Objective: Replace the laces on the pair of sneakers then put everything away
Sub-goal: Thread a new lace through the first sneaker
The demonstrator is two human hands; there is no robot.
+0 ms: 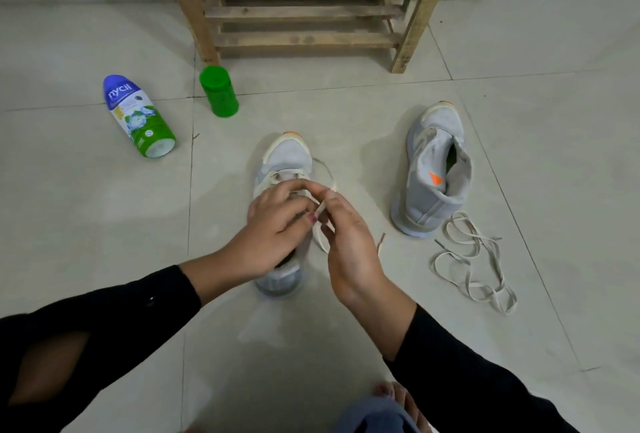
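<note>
At centre, a pale grey mesh sneaker with cream sole and orange toe tip point(285, 155), upright on pale floor tiles point(104, 224), toe pointing away. Over its eyelets, the left hand point(273, 224), fingers curled down onto the tongue, thumb and fingertips pinching a flat cream lace point(319, 240). Just beside it, the right hand point(349, 245), thumb and forefinger pressed together on the same lace. Threaded through the front eyelets; further back hidden under the hands. A loop spilling off the sneaker's right side, one tipped end lying on the tiles just to its right.

Well to the right of the centre sneaker, a matching second grey sneaker point(433, 173), unlaced, collar gaping, orange mark on its side. Also to the right but nearer, a loose beige lace point(476, 252) in a tangle. Far to the left, a green-and-white plastic bottle with a blue cap point(138, 114), lying on its side. Ahead and left, a small green plastic jar point(219, 91), upright. Straight ahead, a slatted wooden rack point(301, 13) by the wall. Black sleeves on both forearms.
</note>
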